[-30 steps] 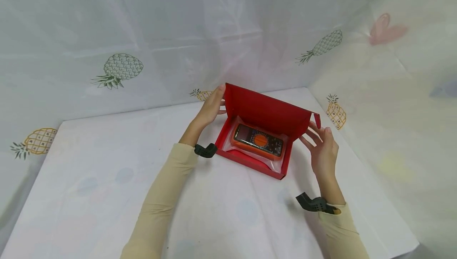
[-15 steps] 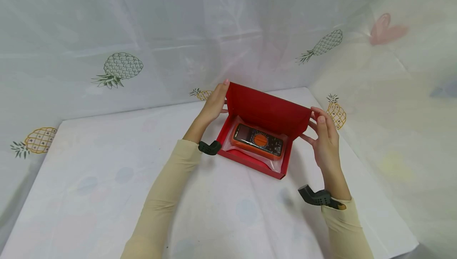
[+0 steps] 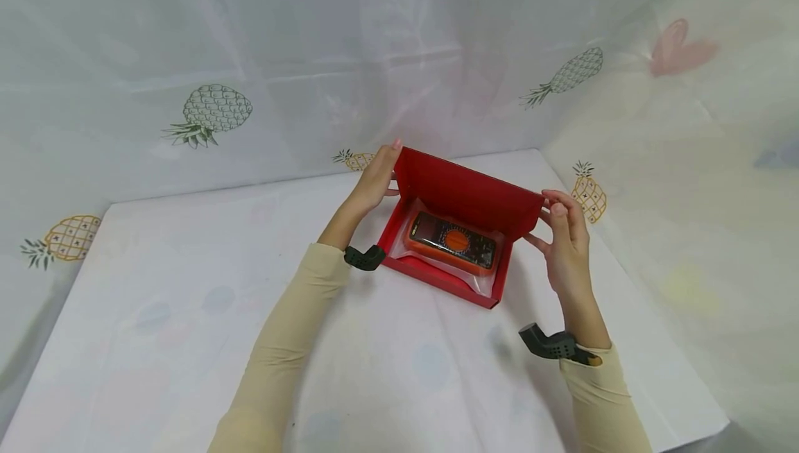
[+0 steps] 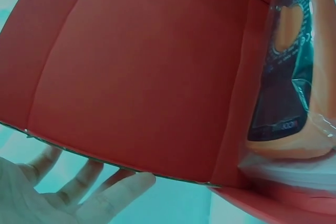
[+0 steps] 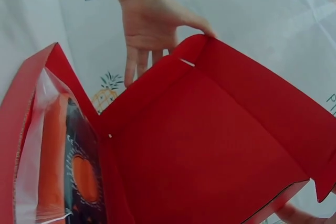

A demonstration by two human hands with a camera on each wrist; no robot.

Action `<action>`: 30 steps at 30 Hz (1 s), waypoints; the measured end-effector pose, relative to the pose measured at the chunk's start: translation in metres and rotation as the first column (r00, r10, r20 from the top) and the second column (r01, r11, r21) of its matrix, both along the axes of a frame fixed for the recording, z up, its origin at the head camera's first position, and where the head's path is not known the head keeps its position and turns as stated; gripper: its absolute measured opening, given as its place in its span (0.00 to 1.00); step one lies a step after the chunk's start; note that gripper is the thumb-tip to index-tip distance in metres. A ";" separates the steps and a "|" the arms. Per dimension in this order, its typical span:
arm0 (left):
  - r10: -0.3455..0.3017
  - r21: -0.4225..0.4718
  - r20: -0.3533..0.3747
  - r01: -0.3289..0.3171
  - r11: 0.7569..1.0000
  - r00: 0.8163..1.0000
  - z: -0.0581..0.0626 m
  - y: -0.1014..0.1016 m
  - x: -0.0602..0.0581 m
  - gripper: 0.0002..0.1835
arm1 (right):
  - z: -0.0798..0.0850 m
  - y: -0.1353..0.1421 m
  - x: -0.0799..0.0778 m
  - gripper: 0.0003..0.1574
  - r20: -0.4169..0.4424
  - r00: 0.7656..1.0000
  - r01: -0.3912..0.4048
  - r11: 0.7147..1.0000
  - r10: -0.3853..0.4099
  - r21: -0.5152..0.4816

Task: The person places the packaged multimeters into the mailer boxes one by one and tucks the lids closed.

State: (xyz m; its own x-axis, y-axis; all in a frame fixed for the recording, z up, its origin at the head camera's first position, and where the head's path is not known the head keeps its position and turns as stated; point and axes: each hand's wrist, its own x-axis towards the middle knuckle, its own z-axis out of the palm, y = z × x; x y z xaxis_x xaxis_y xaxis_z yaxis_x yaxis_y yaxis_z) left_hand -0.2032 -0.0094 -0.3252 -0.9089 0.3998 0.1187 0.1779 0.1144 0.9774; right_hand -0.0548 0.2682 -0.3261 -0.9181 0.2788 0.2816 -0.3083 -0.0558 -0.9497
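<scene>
A red cardboard box (image 3: 437, 279) stands on the table with its hinged lid (image 3: 471, 188) raised at the back. Inside lies an orange and black multimeter (image 3: 454, 241), wrapped in clear plastic. My left hand (image 3: 376, 179) touches the lid's left edge, thumb at the upper corner and the other fingers stretched along the outside; the right wrist view shows this left hand (image 5: 149, 27) from across the lid. At the opposite corner my right hand (image 3: 569, 252) holds the lid between thumb and fingers. Part of its grip is hidden behind the cardboard.
A white cloth with faint spots covers the table (image 3: 187, 300). Behind and to the right hangs a pale curtain (image 3: 343, 57) printed with pineapples. Each wrist carries a dark camera mount, such as the right mount (image 3: 549, 343).
My right hand has moved up to the lid's right corner and grips it, and the small end flap there is turned out of sight. My left hand has shifted slightly right.
</scene>
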 end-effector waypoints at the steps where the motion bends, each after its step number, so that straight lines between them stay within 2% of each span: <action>1: -0.006 0.006 -0.005 0.006 1.000 1.000 -0.001 -0.001 0.000 0.32 | 0.000 -0.001 0.001 0.19 0.001 1.000 0.001 1.000 -0.001 0.001; 7: -0.028 0.018 -0.025 0.028 0.999 0.999 -0.007 -0.007 0.006 0.32 | -0.005 -0.003 0.006 0.21 0.011 1.000 0.001 1.000 -0.002 0.010; 19: 0.001 0.048 -0.031 0.001 0.999 1.000 -0.019 -0.009 0.015 0.58 | -0.013 -0.006 0.017 0.22 -0.011 1.000 -0.021 1.000 0.021 0.008; 30: -0.009 0.062 -0.017 0.010 0.998 1.000 -0.023 -0.011 0.019 0.66 | -0.015 -0.008 0.022 0.23 -0.026 0.999 -0.031 0.999 0.032 0.028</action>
State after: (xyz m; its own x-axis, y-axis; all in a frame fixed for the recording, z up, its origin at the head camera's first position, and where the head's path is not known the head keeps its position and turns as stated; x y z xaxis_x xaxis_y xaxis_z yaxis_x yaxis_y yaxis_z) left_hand -0.1841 -0.0208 -0.3478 -0.9028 0.3996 0.1588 0.1952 0.0518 0.9794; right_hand -0.0328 0.2602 -0.3407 -0.9182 0.2419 0.3136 -0.3323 -0.0395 -0.9424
